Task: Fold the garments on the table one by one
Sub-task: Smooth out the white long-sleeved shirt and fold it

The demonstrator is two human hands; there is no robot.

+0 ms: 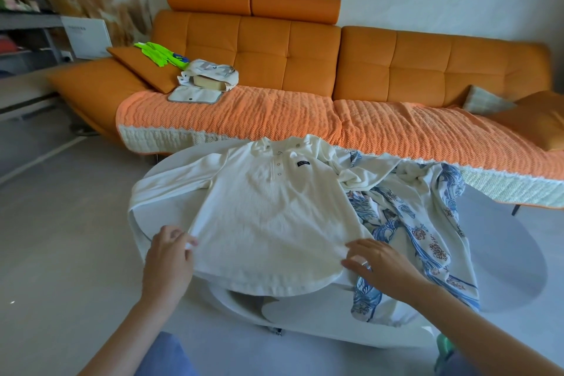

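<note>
Fingers of left hand pinch the lower-left hem corner of the white ribbed long-sleeved button-neck shirt. Fingers of right hand are straight, slightly spread, flat on the lower-right hem. Shirt lies front-up, frame centre, on the white oval tabletop. Just right of it, touching: crumpled blue-and-white printed garment, partly under the shirt's frame-right sleeve. Upper frame: orange leather sofa.
</note>
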